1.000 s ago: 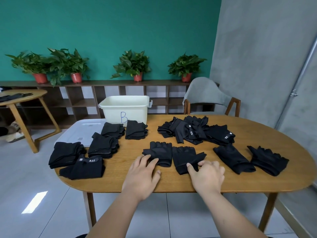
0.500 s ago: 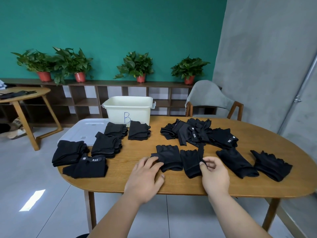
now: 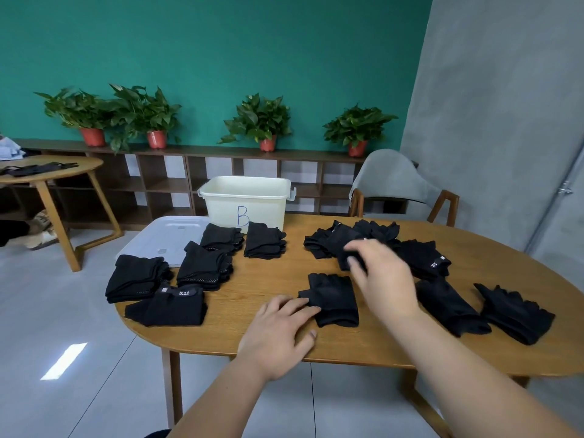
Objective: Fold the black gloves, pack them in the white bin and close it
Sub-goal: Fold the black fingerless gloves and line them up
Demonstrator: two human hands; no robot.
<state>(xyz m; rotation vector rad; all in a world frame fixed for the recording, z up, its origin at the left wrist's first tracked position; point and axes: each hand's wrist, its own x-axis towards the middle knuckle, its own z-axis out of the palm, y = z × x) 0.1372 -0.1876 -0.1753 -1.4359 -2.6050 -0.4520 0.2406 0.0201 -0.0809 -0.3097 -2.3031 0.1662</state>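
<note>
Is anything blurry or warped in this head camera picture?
Head view: motion blur smears the right hand; the left hand, on the glove, is sharp. Head view: the wide lens leans the grey wall, and a bright patch glares on the floor.

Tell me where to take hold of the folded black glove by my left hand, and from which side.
Pinch the folded glove at its near edge, coming from your side of the table. It lies flat with the scalloped finger ends pointing away, so the near edge looks thickest and straightest. The left hand touches its left corner.
</note>
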